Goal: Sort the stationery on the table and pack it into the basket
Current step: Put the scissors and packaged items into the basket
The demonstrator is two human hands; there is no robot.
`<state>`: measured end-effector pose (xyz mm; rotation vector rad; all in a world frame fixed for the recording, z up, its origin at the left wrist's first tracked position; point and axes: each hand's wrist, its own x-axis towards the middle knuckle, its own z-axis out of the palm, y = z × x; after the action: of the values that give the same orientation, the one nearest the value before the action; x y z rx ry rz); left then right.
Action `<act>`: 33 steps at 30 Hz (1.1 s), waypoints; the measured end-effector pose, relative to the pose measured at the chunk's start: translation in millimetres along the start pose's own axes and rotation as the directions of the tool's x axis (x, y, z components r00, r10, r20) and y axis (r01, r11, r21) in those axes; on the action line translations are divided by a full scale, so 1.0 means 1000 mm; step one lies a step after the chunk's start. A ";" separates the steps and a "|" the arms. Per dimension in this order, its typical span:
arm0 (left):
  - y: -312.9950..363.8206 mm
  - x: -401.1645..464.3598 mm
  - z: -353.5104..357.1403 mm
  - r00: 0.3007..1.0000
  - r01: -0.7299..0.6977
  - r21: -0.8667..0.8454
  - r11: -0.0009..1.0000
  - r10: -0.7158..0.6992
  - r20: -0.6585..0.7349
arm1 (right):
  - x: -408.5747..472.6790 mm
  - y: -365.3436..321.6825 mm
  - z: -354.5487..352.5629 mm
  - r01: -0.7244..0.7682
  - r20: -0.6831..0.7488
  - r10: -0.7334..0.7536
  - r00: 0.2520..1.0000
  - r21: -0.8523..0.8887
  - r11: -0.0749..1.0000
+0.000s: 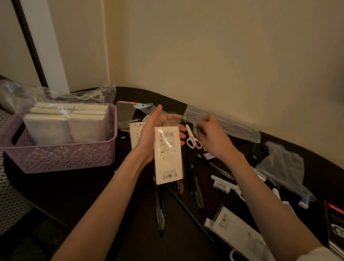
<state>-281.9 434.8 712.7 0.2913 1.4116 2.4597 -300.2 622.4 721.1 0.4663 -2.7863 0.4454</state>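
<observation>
My left hand (153,132) carries a flat white card-backed packet with a barcode, sealed in clear plastic (169,155); it lies across my palm with the fingers straight and relaxed, thumb up at the top, so the packet is propped rather than clamped. My right hand (208,134) reaches out at about one o'clock from the packet, fingers curled and pinching the edge of a crumpled clear plastic wrapper (221,123) lying along the wall; whether it has a firm hold I cannot tell.

The small pink-handled scissors (193,140) sit on the dark counter (78,188) just beside that hand, at its seven o'clock. The lilac plastic basket with cut-out sides (57,153) stands at nine o'clock from my left hand, already holding pale notebooks in a clear bag (64,122).

To do this well, I think I should close my thumb over the packet before swinging it leftward, since it could slide off an open palm. I should stand it upright against the notebooks, leaving room for the loose black pens (193,182) scattered at five o'clock. The wrapper looks like rubbish, so I'd set it aside, not pack it.
</observation>
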 end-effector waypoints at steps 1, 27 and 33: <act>0.003 -0.005 0.002 1.000 0.001 0.009 1.000 -0.002 0.023 | -0.004 -0.002 -0.010 -0.003 -0.084 0.008 0.996 0.057 0.998; 0.001 -0.084 0.079 0.982 -0.180 0.375 0.909 0.141 0.129 | -0.103 -0.098 -0.108 0.230 -0.379 0.250 0.891 0.851 0.471; -0.009 -0.089 0.088 0.986 -0.158 0.381 0.911 0.126 0.108 | -0.110 -0.099 -0.095 0.152 -0.338 0.281 0.898 0.840 0.521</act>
<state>-169.3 479.1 745.6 0.5914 1.8986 2.2236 -143.9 595.3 798.0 0.3634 -1.9439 1.7488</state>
